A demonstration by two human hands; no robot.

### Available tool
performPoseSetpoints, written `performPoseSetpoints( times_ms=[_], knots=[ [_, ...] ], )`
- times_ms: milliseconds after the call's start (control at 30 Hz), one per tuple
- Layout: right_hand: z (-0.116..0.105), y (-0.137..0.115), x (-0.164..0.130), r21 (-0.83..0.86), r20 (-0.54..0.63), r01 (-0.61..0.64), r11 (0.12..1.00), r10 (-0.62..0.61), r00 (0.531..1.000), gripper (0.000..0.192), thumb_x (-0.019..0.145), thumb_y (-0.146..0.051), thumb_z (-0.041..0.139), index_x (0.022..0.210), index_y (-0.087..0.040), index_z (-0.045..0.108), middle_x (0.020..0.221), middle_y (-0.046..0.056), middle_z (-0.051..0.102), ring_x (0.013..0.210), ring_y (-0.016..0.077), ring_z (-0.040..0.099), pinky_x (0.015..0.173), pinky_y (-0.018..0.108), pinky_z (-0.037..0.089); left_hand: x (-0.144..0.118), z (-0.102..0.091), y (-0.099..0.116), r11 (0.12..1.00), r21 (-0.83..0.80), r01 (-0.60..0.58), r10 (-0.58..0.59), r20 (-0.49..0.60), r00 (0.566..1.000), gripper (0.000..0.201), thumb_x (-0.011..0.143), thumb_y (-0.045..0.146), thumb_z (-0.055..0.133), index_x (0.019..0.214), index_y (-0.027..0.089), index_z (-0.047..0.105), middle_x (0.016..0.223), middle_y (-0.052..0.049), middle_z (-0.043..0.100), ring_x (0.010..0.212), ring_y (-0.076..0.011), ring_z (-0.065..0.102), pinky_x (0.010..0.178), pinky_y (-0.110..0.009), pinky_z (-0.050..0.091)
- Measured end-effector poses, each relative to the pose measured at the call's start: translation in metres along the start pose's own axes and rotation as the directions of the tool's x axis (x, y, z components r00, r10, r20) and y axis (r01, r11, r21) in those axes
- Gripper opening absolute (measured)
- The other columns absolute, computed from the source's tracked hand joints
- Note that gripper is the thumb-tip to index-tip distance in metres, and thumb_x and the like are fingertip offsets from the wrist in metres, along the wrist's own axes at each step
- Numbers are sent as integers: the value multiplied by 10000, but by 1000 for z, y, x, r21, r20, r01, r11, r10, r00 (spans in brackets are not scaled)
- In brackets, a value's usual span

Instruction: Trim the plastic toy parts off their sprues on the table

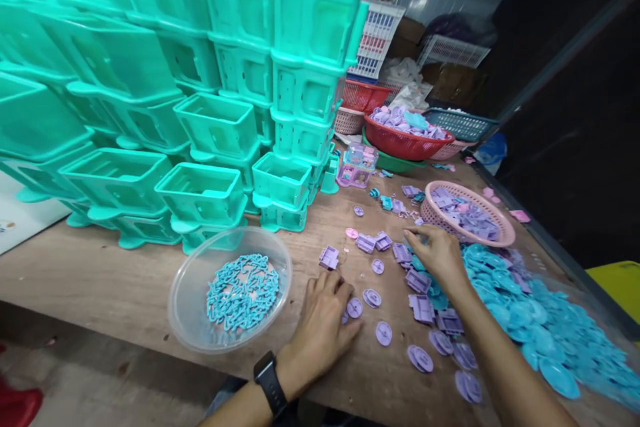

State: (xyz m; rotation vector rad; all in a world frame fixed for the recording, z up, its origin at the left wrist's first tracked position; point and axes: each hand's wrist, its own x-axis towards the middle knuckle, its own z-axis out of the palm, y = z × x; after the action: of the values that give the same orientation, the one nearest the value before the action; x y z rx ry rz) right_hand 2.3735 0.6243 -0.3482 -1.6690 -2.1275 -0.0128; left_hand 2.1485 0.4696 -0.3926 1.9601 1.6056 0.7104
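Observation:
My left hand (pixel 324 321) rests palm down on the wooden table, fingers spread and slightly bent. Its fingertips are just below a purple box-shaped plastic piece (pixel 329 257), and purple discs (pixel 355 307) lie beside its thumb. Over the purple parts to the right, my right hand (pixel 439 255) has its thumb and index fingertips together; whatever is between them is too small to make out. Below it are more purple box-shaped pieces (pixel 418 281) and a heap of turquoise plastic pieces (pixel 510 300).
Turquoise plastic housings (pixel 213 190) are stacked high at left. A clear bowl (pixel 183 310) holds blue chain-like pieces. A pink basket (pixel 506 230) contains purple parts; behind it stand a red basket (pixel 407 145) and a small assembled toy house (pixel 356 165).

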Motion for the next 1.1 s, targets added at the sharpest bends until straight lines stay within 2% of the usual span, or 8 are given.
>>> performPoseSetpoints(
  times_ms=[200, 400, 533, 633, 700, 800, 1000, 1100],
  knots=[
    [40, -45, 50, -28, 105, 25, 999, -22, 994, 298, 920, -214, 549, 1079, -210, 801, 1133, 91, 786, 1095, 262, 702, 941, 346, 491, 2, 5, -9, 994, -96, -57, 52, -54, 997, 148, 854, 189, 729, 993, 189, 680, 1152, -81, 622, 1113, -290, 553, 969, -478, 457],
    [55, -80, 45, -80, 218, 58, 995, -39, 975, 278, 963, -263, 557, 1116, -267, 788, 1195, 44, 770, 1172, 234, 661, 960, 317, 440, 4, 12, -16, 986, -115, -123, 109, -117, 987, 148, 870, 117, 639, 991, 186, 688, 1119, -101, 614, 1066, -298, 558, 928, -484, 450],
    [25, -57, 38, -187, 219, -6, 982, 47, 975, 325, 989, -290, 508, 1194, -307, 760, 1209, 30, 766, 1166, 212, 671, 976, 306, 439, 5, 12, -15, 984, -116, -133, 122, -94, 988, 159, 865, 111, 615, 981, 189, 690, 1099, -100, 615, 1043, -302, 559, 906, -493, 437],
    [1, -27, 45, -349, 166, -140, 927, 208, 964, 328, 957, -212, 499, 1101, -185, 793, 1131, 162, 770, 1155, 315, 679, 964, 405, 453, 5, 11, -15, 981, -127, -145, 132, -107, 985, 181, 869, 104, 596, 996, 194, 689, 1086, -95, 617, 1029, -294, 561, 884, -476, 434],
    [-5, -11, 52, -430, 151, -208, 879, 298, 943, 278, 908, -159, 547, 1009, -112, 802, 1008, 228, 772, 1064, 360, 711, 898, 427, 482, 5, 12, -15, 979, -133, -156, 139, -129, 982, 204, 876, 98, 582, 1020, 200, 685, 1087, -92, 619, 1032, -288, 559, 884, -470, 430],
    [-3, -1, 61, -475, 167, -240, 847, 355, 920, 216, 846, -82, 598, 917, -97, 802, 895, 224, 774, 945, 343, 745, 817, 387, 511, 4, 13, -15, 978, -141, -155, 137, -131, 982, 199, 884, 102, 578, 1020, 204, 682, 1101, -88, 626, 1061, -294, 554, 902, -479, 426],
    [-6, -4, 53, -398, 216, -157, 904, 258, 942, 262, 869, -178, 625, 1070, -129, 787, 1079, 197, 775, 1064, 336, 720, 867, 372, 528, 5, 7, -13, 987, -136, -91, 78, -97, 992, 256, 862, 146, 662, 1115, 175, 652, 1176, -106, 614, 1135, -300, 543, 978, -492, 437],
    [-17, -10, 23, -89, 205, -50, 995, 67, 976, 270, 860, -331, 653, 1049, -201, 796, 1034, 89, 802, 987, 281, 739, 827, 335, 548, 5, 5, -13, 991, -115, -63, 56, -68, 996, 171, 863, 174, 692, 1033, 177, 671, 1164, -97, 621, 1148, -298, 547, 974, -472, 446]
  ],
)
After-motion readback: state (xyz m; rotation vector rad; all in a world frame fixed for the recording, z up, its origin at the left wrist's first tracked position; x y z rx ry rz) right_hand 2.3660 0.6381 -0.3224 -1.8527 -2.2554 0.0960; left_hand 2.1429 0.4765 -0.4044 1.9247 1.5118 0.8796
